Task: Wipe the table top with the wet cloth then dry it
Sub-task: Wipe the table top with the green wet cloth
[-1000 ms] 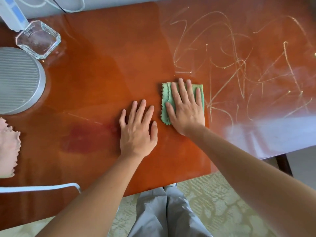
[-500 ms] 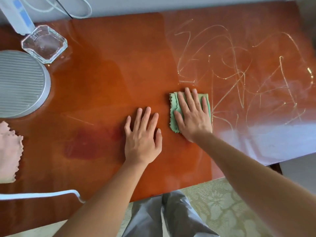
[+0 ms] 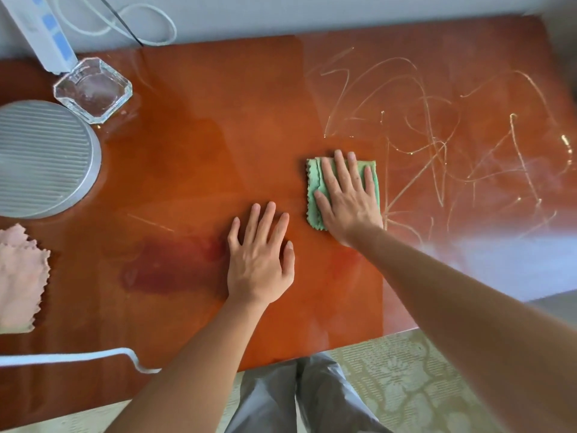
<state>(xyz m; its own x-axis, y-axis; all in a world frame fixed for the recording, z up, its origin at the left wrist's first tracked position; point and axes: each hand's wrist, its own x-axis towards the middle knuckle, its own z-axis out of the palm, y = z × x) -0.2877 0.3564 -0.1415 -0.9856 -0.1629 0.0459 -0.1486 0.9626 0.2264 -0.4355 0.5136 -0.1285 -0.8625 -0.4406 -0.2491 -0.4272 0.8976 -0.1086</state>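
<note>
Green cloth [image 3: 313, 195] — under right hand [image 3: 348, 201].

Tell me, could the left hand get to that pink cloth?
Probably yes. The left hand lies flat on the table, holding nothing, and only bare wood lies between it and the pink cloth.

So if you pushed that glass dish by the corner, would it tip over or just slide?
The glass dish looks low and wide, so it would probably slide. The glossy table top may let it skid easily. Being glass, it likely chips.
</note>
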